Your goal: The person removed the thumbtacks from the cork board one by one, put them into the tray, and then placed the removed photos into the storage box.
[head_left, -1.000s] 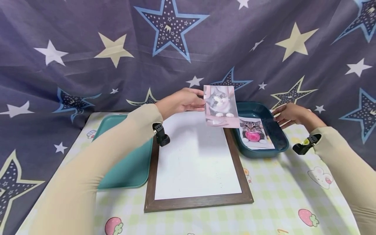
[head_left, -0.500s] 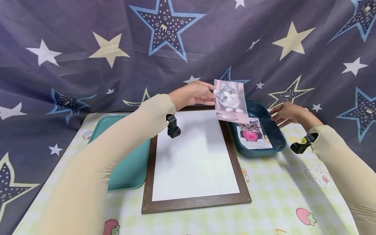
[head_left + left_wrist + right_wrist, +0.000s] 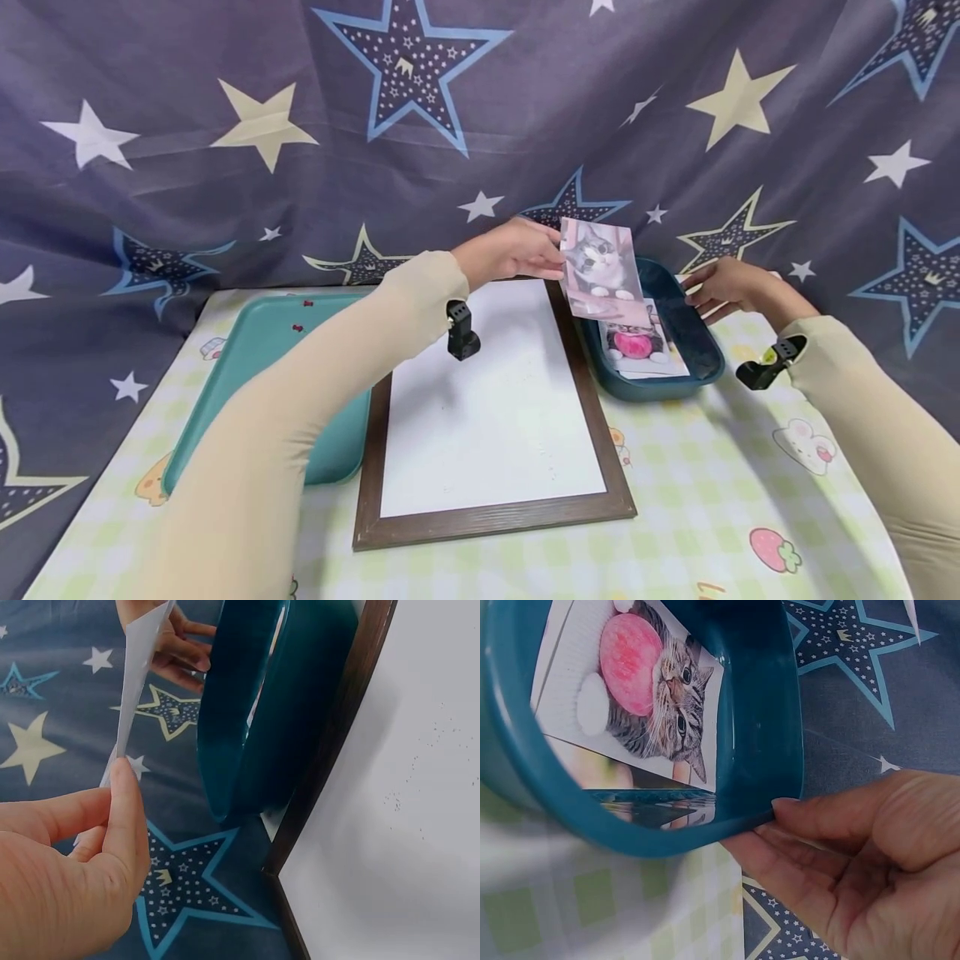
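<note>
My left hand (image 3: 521, 250) pinches a cat photo (image 3: 600, 262) by its left edge, thumb and fingers on either side of the sheet. The photo has a pink background and is tilted, overlapping the far left part of a dark teal basin (image 3: 761, 712) in the head view. Seen edge-on in the left wrist view, the sheet (image 3: 139, 675) bends slightly. My right hand (image 3: 855, 847) grips the basin's rim, thumb on top and fingers beneath. Inside the basin lies another photo (image 3: 667, 690), a tabby cat with a pink ball, on top of further prints.
A brown-framed white board (image 3: 487, 433) lies in the middle of the checked tablecloth (image 3: 697, 475). On the left is a teal tray (image 3: 247, 358), partly behind the left sleeve, with red push pins (image 3: 297, 327) on it. A star-patterned curtain (image 3: 300, 200) hangs behind.
My left hand has carried the pink-background photo rightward, from above the board's corner to over the basin, lowering it lately. The sleeve now uncovers the push pins. My right hand stays at the rim.
</note>
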Demonstrator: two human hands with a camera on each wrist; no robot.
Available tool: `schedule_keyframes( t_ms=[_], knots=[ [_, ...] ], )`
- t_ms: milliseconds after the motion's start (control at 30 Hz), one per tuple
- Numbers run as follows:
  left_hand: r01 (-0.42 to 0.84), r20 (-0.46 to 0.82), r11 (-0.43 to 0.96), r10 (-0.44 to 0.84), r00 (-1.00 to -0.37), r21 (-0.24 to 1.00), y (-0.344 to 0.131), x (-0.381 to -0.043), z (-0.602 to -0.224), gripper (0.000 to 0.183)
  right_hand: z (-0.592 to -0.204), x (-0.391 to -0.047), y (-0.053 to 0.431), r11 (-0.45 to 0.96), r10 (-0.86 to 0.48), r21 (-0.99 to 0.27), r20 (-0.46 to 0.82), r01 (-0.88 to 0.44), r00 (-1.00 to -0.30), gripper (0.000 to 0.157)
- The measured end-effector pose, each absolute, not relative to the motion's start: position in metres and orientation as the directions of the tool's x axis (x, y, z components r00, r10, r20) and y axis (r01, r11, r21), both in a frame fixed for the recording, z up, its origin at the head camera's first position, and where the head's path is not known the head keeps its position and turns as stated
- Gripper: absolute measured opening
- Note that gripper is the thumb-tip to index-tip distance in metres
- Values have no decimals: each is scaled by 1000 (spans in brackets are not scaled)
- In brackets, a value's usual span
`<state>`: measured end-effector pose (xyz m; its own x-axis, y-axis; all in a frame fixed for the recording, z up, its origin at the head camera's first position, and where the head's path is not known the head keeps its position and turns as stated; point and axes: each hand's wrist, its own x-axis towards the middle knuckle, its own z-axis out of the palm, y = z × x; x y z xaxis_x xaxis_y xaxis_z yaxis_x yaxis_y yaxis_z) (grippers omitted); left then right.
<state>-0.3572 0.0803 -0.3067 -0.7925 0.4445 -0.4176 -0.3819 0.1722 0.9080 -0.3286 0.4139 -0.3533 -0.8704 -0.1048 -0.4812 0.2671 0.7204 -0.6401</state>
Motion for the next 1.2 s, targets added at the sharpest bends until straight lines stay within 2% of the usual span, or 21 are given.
schedule_keyframes(
  t_ms=[500, 733, 967, 1067, 1200],
  knots=[
    [-357, -402, 186, 440, -803, 915, 105, -365, -333, 48, -354, -330, 411, 717, -88, -639, -478, 278, -874, 50],
    [-380, -436, 214, 429, -791, 900, 117, -367, -339, 44, -354, -329, 411, 723, -81, -633, -474, 276, -877, 50],
    [-380, -460, 266, 398, -794, 886, 126, -370, -342, 7, -354, -328, 409, 736, -80, -621, -476, 270, -876, 50],
    [-387, -466, 268, 391, -793, 882, 129, -369, -341, 12, -354, -328, 409, 739, -87, -621, -472, 261, -877, 50],
    [-398, -480, 277, 385, -788, 875, 133, -367, -338, 36, -354, -328, 408, 746, -90, -616, -471, 254, -878, 50]
  ],
)
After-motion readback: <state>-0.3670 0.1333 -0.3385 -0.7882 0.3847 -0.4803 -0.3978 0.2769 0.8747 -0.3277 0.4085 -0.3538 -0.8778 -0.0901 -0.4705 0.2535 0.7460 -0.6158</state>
